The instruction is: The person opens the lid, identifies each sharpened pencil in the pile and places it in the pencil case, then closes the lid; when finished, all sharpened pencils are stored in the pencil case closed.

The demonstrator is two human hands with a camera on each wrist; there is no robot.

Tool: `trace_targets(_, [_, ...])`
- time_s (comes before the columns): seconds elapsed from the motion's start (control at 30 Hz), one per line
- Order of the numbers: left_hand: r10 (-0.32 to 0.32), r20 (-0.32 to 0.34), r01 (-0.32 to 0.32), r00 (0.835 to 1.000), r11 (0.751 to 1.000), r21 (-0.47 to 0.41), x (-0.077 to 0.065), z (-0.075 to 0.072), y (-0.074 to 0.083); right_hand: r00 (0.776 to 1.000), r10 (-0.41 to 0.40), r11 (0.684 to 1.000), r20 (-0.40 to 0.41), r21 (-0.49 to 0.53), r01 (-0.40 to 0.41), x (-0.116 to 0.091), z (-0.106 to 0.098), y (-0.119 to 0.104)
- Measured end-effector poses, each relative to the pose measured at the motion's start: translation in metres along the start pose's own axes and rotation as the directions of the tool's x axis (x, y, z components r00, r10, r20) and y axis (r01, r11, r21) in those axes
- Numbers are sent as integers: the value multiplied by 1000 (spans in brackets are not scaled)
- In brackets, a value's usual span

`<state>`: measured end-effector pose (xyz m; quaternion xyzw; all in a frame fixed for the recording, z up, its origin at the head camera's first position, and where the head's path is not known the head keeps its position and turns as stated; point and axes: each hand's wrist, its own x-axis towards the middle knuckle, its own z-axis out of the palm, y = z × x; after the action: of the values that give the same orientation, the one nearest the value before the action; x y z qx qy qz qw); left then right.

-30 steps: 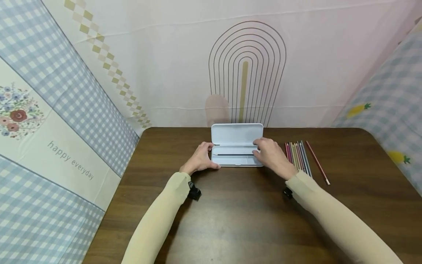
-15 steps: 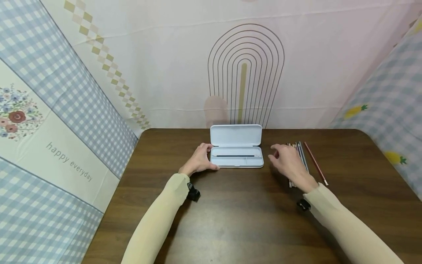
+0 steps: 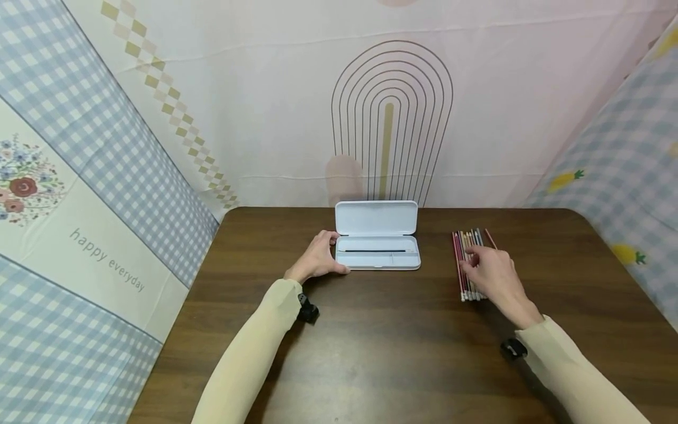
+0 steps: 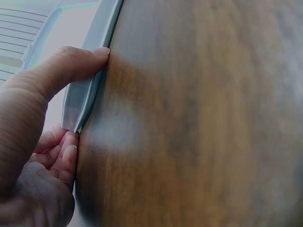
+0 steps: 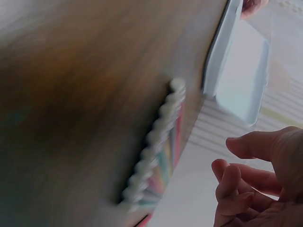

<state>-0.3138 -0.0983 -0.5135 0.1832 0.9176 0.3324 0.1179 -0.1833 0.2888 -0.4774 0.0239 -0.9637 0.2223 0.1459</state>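
Note:
A light blue pencil case [image 3: 405, 259] stands with its lid up near the back of the table, and one dark pencil [image 3: 371, 251] lies lengthwise in it. My left hand [image 3: 319, 256] holds the case's left end, thumb at the front edge and fingers round the side, as the left wrist view shows. To the right lies a row of several coloured pencils [image 3: 459, 271], their white tips toward the front. Over the row's right part hovers my right hand [image 3: 498, 274], nothing between its thumb and loosely bent fingers [image 5: 255, 177]. It covers part of the row.
A single red pencil [image 3: 490, 238] lies apart, right of the row, partly behind the right hand. The brown wooden table [image 3: 392, 347] ends at the back against a white printed cloth [image 3: 281, 118]. Checked cloths hang at left and right.
My right hand has left the right end of the case and moved right, over the pencils. It uncovered the dark pencil in the case. My left hand keeps its hold on the case.

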Motion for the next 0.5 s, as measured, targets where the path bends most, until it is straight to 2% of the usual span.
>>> trace_targets(0.2, [2,6,-2,1000,1000,-12,1,-1,1,999,43,999,23,-9,-43,-11,-4,21])
trace_targets(0.4, [-2,-4,2,1000,1000,-18,2,0,-1,985,105,994,134,-19,-103,-18,-7,34])
trace_targets(0.5, [-2,-7,2,1000,1000,-20,2,1,-1,982,113,994,149,-23,-111,-20,-7,36])
